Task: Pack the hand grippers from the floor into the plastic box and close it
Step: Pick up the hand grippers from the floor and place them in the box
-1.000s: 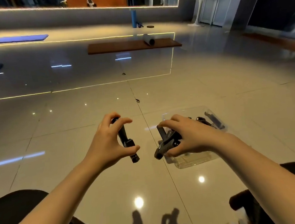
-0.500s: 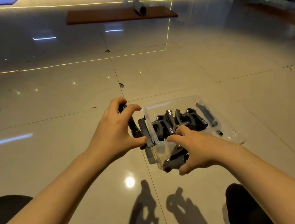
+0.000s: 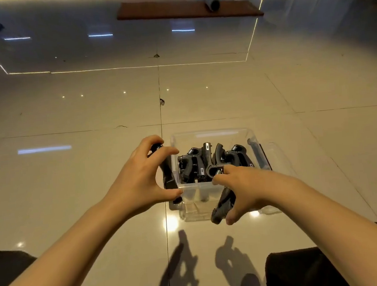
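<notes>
The left hand (image 3: 138, 181), at the centre of the frame, has its fingers curled round one black hand gripper (image 3: 168, 174), held just outside the left wall of the plastic box (image 3: 207, 136). The right hand (image 3: 244, 188), lower centre right, pinches a second hand gripper (image 3: 222, 205) between thumb and fingers at the near rim of the box, part of the tool hanging in front of the near wall. Inside the clear box, several packed hand grippers (image 3: 198, 164) stand close together in a row. What appears to be the lid (image 3: 261, 157) lies at the right side of the box, so the box is not closed. Judged progress: most packing is done; remaining steps are inserting the two held units and closing the lid. No other loose units show on the tiled floor (image 3: 94, 174).
</notes>
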The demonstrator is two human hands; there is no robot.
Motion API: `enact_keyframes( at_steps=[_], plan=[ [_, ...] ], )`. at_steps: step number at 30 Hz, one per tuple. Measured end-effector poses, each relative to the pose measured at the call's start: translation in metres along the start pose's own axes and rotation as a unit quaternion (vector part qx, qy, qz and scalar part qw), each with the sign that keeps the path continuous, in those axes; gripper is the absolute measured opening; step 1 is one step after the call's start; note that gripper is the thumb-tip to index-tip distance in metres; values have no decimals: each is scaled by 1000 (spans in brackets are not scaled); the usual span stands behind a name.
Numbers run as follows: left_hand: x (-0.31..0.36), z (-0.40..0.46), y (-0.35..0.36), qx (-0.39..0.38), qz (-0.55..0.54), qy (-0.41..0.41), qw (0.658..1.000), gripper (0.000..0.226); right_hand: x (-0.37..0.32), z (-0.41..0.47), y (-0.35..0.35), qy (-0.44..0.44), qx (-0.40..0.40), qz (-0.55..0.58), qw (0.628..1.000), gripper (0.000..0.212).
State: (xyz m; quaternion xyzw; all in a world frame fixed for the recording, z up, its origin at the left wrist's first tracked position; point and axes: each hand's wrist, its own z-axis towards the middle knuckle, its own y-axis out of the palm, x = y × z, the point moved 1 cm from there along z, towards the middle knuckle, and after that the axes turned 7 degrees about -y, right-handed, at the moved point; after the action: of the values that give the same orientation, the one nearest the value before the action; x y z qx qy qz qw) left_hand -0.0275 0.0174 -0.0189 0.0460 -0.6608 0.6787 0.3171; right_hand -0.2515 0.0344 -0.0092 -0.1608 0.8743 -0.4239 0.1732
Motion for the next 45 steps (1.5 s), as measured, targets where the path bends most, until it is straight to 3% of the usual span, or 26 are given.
enact_keyframes(
  at_steps=[6,13,16,20,23,28,34,39,45],
  plan=[
    [26,-3,46,15,-21,-84,996,74,65,-16,-30,-30,-8,-15,999,85],
    [88,10,61,22,-3,-92,996,63,133,-31,-46,-51,-10,-38,998,89],
    [112,30,52,-8,60,-68,996,66,150,-32,-61,-64,-17,-38,997,83],
    [129,68,40,-69,189,-26,979,72,159,-15,-69,-82,-20,-59,995,91],
    [128,92,42,-94,236,14,967,73,164,-1,-70,-101,-10,-60,993,95],
    [111,121,56,-167,259,1,951,77,176,14,-64,-125,19,-41,991,95],
    [116,164,61,-163,268,65,947,90,179,19,-64,-113,59,-101,987,89],
    [102,167,58,-181,247,67,950,93,163,5,-66,-106,90,-108,984,83],
    [69,153,47,-172,228,83,955,96,143,-7,-76,-155,83,-182,968,81]
  ],
)
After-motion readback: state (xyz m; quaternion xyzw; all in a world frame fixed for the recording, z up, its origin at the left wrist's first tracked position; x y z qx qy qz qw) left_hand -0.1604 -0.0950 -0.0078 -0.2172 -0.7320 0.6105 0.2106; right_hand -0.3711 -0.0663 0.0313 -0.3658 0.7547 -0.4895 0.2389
